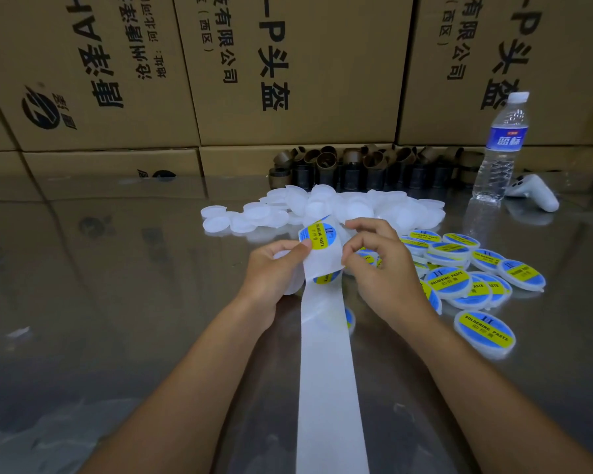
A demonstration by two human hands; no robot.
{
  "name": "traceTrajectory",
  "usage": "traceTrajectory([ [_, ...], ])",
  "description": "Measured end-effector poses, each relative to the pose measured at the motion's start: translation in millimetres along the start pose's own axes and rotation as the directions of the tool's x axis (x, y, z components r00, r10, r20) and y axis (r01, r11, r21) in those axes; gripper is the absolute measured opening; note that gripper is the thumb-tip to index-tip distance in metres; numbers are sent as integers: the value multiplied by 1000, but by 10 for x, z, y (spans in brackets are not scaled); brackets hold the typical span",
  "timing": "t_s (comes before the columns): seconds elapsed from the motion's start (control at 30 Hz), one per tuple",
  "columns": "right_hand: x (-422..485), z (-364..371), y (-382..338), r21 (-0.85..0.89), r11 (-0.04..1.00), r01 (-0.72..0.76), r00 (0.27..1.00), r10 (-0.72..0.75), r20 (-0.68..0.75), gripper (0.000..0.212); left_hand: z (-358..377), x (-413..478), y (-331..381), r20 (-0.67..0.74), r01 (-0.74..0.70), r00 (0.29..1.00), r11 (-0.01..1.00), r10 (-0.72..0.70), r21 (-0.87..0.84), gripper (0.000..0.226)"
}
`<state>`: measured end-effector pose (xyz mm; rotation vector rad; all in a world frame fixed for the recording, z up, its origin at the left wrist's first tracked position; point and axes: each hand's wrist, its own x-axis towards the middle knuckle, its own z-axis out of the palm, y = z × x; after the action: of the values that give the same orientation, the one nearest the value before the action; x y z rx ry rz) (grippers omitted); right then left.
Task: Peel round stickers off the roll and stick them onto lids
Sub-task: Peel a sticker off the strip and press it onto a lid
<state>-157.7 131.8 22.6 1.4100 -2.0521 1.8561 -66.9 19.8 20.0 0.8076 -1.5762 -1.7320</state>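
Observation:
A white backing strip (pixel 329 371) runs from the bottom edge up to my hands over a shiny metal table. My left hand (pixel 271 271) pinches the strip with the thumb beside a round blue-and-yellow sticker (pixel 317 236) that curls up off the strip's top. A white lid seems tucked under the left fingers, mostly hidden. My right hand (pixel 380 265) has its fingers curled at the strip's right edge, by the sticker. A second sticker (pixel 326 278) shows under the folded strip. Plain white lids (pixel 322 206) lie piled behind my hands. Stickered lids (pixel 459 268) lie spread to the right.
Stacked cardboard boxes (pixel 288 80) wall off the back. Brown empty roll cores (pixel 356 165) line their base. A water bottle (pixel 500 148) and a white controller (pixel 534 193) stand at the back right. One stickered lid (pixel 485 333) lies alone near my right forearm.

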Motion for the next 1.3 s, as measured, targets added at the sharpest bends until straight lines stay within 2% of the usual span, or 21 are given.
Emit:
traceTrajectory([
  [0.17, 37, -12, -28, 192, 978, -82, 996, 84, -4, 37, 10, 24, -16, -14, 0, 1000, 1000, 0, 28, 18],
  [0.33, 87, -71, -63, 415, 901, -125, 985, 162, -53, 32, 13, 15, -16, -14, -25, 1000, 1000, 25, 16, 13],
  [0.5, 73, -85, -82, 427, 896, -118, 983, 166, -76, 36, 23, 22, -26, -67, -60, 996, 998, 61, 15, 11],
  [0.6, 69, -88, -95, 419, 901, -114, 987, 150, -53, 39, 23, 40, -3, -149, -52, 988, 999, 51, -6, 19],
  [0.73, 72, -99, -109, 429, 895, -121, 988, 150, -33, 39, -41, 83, 56, -270, -45, 963, 993, 15, -105, 19],
  [0.9, 85, -95, -96, 451, 877, -165, 980, 197, -25, 40, -100, 94, 91, -323, -68, 946, 983, 10, -169, 14],
  [1.0, 92, -98, -93, 455, 872, -181, 977, 213, -20, 41, -107, 71, 150, -238, -95, 971, 936, 12, -339, 19],
  [1.07, 93, -100, -95, 462, 867, -186, 975, 220, -19, 42, -95, 21, 191, -67, -19, 998, 839, -20, -543, 25],
  [1.13, 96, -102, -110, 479, 859, -183, 976, 218, -18, 43, -73, -33, 214, 104, 99, 994, 746, -41, -659, 33],
  [1.2, 97, -101, -135, 512, 840, -180, 978, 210, 0, 44, -36, -73, 224, 210, 175, 977, 729, -43, -662, 39],
  [1.3, 93, -89, -164, 521, 834, -184, 980, 196, 33, 44, 8, -119, 230, 299, 241, 951, 802, -82, -547, 49],
])
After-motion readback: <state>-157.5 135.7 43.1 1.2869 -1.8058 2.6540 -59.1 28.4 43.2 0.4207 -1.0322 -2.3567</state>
